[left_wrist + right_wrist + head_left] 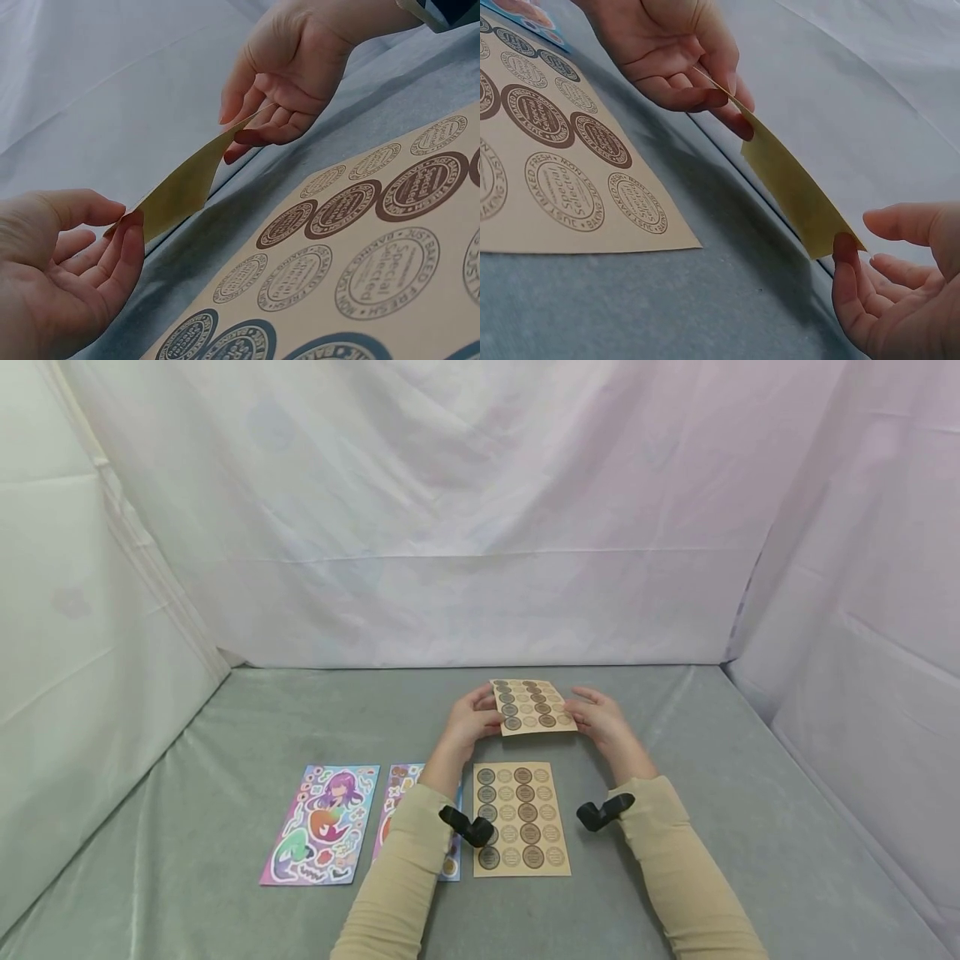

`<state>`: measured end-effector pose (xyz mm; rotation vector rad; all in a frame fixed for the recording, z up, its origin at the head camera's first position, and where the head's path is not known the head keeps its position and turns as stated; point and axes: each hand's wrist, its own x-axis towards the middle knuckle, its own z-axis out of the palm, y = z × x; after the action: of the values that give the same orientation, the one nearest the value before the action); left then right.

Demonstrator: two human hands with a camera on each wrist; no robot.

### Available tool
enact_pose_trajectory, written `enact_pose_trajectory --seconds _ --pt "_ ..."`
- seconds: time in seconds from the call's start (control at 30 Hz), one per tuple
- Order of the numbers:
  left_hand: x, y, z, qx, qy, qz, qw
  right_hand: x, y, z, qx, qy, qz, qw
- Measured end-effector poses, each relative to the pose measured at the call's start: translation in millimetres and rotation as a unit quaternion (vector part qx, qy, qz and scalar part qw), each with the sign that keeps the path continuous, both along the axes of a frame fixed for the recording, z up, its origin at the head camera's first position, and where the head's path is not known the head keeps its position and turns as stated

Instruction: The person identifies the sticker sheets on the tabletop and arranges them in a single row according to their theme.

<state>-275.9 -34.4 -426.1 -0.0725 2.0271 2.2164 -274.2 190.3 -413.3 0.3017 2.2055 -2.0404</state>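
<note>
Raised over the table is a tan sheet of round stickers [534, 707], its plain yellowish underside facing both wrist cameras. My left hand [472, 722] pinches its left edge between thumb and fingers. At the other edge, my right hand [603, 725] has its fingertips [846, 244] against the underside, while its thumb stands apart from the sheet in the right wrist view. A second tan sheet [536, 818], with rows of dark and pale "Special Selected" circles, lies flat between my forearms.
Left of the flat tan sheet lie two colorful sticker sheets: one with a mermaid [322, 827], and another [397, 785] partly hidden by my left forearm. Grey cloth [225, 810] covers the table. White curtains [480, 527] close off the back and both sides.
</note>
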Motion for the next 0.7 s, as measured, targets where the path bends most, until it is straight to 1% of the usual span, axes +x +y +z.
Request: enact_pose_trajectory --seconds 0.17,0.33,0.5,0.7 --pt "0.0 -1.3 4.1 -0.004 0.013 -0.017 0.9998 -0.7 2.8 -0.2 -0.009 0.003 0.009 0.9999" --pt "-1.6 -2.0 5.2 -0.005 0.024 -0.029 0.9993 -2.1 5.7 1.0 -0.007 0.001 0.016 0.9998" --pt "-2.4 -3.0 7.8 -0.008 0.023 -0.041 0.9989 -1.1 7.2 3.6 0.007 0.008 0.027 0.9996" --pt "-0.9 -3.3 13.4 0.008 0.026 -0.059 0.9979 -1.7 8.1 7.1 0.003 0.012 0.042 0.999"
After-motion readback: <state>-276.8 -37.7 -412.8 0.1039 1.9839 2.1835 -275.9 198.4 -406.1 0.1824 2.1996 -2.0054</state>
